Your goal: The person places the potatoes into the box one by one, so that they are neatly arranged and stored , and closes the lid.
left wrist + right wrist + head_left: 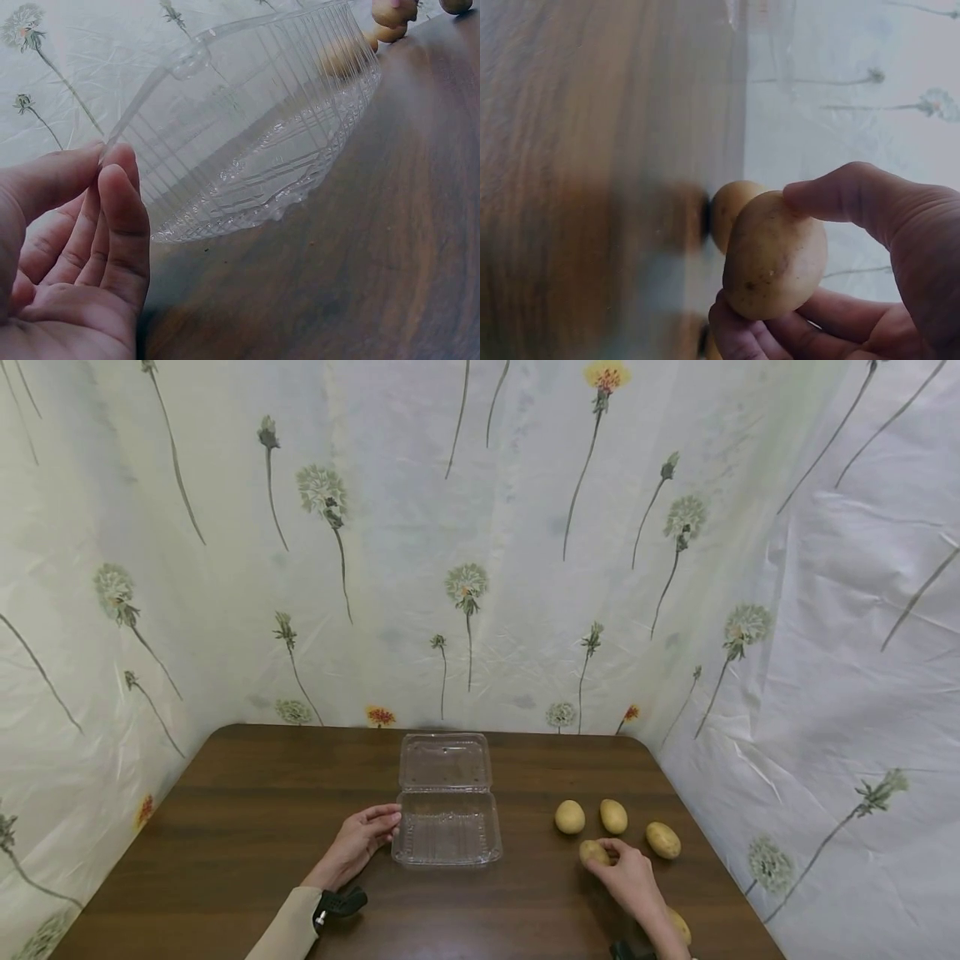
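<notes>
A clear plastic clamshell container [447, 835] stands on the table with its lid [446, 762] folded back, away from the person. My left hand [363, 841] pinches the left rim of its base between thumb and fingers, as the left wrist view shows closely. On the right side my right hand [628, 875] grips a potato [775, 256] between thumb and fingertips. That potato has a few dark specks on its skin. Just beyond the right hand lie two potatoes, one to the left [570, 817] and one to the right [613, 817].
Another potato [663, 841] lies right of the right hand, and one more [679, 927] is partly hidden behind the right forearm. The brown wooden table [225, 827] has rounded far corners. A flower-patterned curtain [405, 543] hangs behind it and at both sides.
</notes>
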Demonstrator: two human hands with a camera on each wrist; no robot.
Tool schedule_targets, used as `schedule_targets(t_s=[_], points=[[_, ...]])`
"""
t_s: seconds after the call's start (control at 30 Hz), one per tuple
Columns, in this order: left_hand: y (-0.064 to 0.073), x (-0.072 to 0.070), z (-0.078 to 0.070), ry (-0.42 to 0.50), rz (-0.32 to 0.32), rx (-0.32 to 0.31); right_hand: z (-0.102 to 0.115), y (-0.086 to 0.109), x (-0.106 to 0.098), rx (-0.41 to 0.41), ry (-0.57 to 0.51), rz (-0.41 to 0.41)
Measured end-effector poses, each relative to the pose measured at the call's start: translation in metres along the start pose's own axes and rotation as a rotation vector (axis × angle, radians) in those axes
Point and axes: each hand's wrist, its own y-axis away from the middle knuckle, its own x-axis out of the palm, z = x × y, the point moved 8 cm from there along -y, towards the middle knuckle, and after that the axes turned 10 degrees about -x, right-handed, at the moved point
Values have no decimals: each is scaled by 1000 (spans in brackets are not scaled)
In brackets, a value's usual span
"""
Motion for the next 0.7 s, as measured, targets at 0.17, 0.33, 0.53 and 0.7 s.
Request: schedule_targets(t_s=[0.17, 0.33, 0.53, 0.7], points=[[1, 0, 0, 3, -5, 1, 7, -3, -4, -5, -22, -36], [0, 0, 0, 0, 3, 4, 12, -8, -5, -9, -18, -64], [0, -1, 0, 13, 3, -2, 20, -14, -3, -25, -17, -66], [1, -1, -2, 18, 12, 5, 30, -18, -2, -35, -34, -76]])
